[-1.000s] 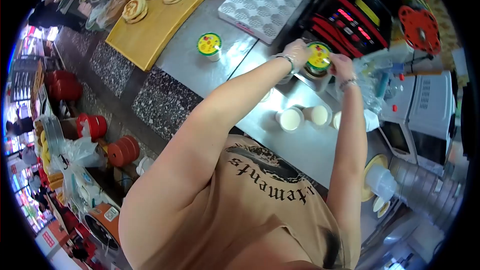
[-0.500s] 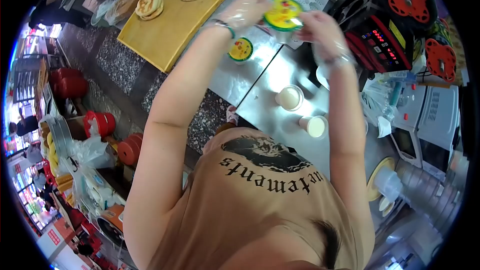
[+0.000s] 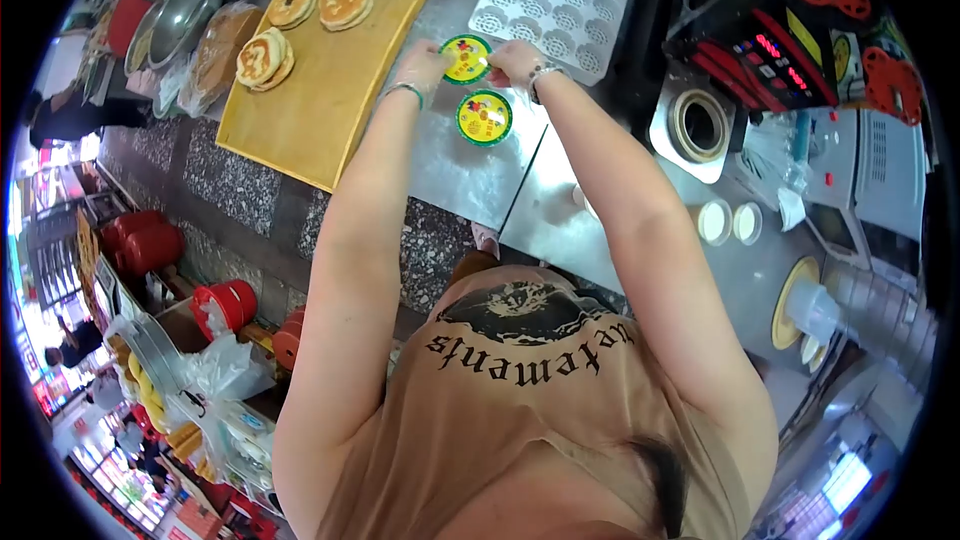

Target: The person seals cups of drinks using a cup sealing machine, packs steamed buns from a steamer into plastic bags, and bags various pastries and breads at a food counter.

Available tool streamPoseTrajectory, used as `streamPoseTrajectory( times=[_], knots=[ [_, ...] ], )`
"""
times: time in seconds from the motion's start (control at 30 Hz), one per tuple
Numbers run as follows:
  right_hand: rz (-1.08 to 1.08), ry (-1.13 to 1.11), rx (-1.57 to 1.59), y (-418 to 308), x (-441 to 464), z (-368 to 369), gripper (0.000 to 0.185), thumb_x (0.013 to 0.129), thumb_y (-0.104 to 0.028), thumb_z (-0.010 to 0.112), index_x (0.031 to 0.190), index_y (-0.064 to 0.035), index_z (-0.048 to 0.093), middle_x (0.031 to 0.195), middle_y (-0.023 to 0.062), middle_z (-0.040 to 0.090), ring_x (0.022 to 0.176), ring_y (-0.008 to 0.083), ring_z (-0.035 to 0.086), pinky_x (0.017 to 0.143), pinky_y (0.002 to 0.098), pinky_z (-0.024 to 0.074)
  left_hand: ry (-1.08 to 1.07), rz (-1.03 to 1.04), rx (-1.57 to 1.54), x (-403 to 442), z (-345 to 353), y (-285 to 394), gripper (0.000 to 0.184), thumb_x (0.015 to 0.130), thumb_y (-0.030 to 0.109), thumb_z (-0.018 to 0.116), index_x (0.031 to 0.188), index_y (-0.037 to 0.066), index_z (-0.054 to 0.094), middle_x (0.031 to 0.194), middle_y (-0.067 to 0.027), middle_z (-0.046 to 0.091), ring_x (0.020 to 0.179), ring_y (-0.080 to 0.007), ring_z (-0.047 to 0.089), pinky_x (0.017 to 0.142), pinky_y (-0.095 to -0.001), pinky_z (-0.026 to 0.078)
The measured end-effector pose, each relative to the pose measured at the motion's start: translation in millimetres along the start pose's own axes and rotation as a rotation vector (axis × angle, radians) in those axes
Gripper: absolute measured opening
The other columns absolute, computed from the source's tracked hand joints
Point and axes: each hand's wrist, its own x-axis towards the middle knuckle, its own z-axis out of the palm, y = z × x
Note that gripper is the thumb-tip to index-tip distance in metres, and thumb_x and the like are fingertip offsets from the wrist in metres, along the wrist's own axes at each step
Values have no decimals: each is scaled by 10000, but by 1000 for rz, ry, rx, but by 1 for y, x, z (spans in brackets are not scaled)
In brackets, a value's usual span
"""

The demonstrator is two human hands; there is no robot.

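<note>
A cup with a yellow-and-green film top point(image 3: 466, 59) is between my two gloved hands on the steel table. My left hand point(image 3: 422, 68) has its fingers closed on the cup's left edge. At the opposite edge, the fingers of my right hand point(image 3: 517, 62) pinch the rim. A second cup with the same printed top point(image 3: 484, 118) stands just nearer to me, close beside the held one. Both tops face up, and the cup sides are mostly hidden.
Round cakes point(image 3: 345, 5) lie on a yellow board point(image 3: 300, 130) at left. A white patterned tray point(image 3: 555, 5) lies behind my right hand. Rightward are a red-and-black machine point(image 3: 765, 65), a metal ring holder point(image 3: 697, 126) and white-filled cups point(image 3: 714, 222).
Both hands have carried the cup from the ring holder at the right, leftward over the table, and lowered it beside the other covered cup. The view has shifted too.
</note>
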Motion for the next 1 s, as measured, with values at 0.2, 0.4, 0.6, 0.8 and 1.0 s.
streamPoseTrajectory(
  times=[0.2, 0.4, 0.6, 0.8, 1.0],
  knots=[
    [-358, 130, -498, -24, -133, -76, 393, 841, -321, 611, 1087, -16, 588, 995, 129, 645, 910, 204, 604, 795, 349, 473, -32, 103, -36, -5, -24, -27, 599, 764, 349, 694, 1230, 30, 496, 1128, -150, 601, 1046, -234, 571, 894, -344, 446],
    [-216, 80, -791, 53, -261, -101, 760, 716, -268, 753, 1356, -93, 382, 1347, 179, 436, 1234, 320, 443, 1050, 391, 354, 205, 131, -242, -95, -34, -6, 523, 825, 228, 660, 1258, 16, 457, 1042, -87, 564, 950, -167, 540, 836, -289, 445],
    [-146, 121, -1157, 97, -267, -47, 872, 683, -246, 767, 1410, -152, 294, 1478, 174, 235, 1324, 371, 307, 1066, 464, 319, 213, 370, -366, -224, 18, 19, 419, 877, 86, 594, 1264, 39, 442, 966, -23, 516, 880, -113, 497, 820, -263, 435],
    [-64, 25, -1063, 86, -261, -45, 740, 724, -150, 693, 1379, -166, 347, 1396, 167, 334, 1254, 384, 377, 1009, 455, 389, -58, 206, -481, -290, 86, 25, 427, 885, 55, 554, 1282, 25, 401, 943, -13, 500, 831, -76, 489, 755, -224, 447],
    [-218, 30, -1160, 67, -281, -77, 604, 740, -217, 647, 1295, -109, 432, 1223, 208, 450, 1095, 389, 501, 928, 460, 447, -45, 228, -453, -314, 89, 32, 394, 903, 64, 529, 1280, 36, 417, 932, -2, 496, 805, -59, 472, 735, -212, 425]
  ],
)
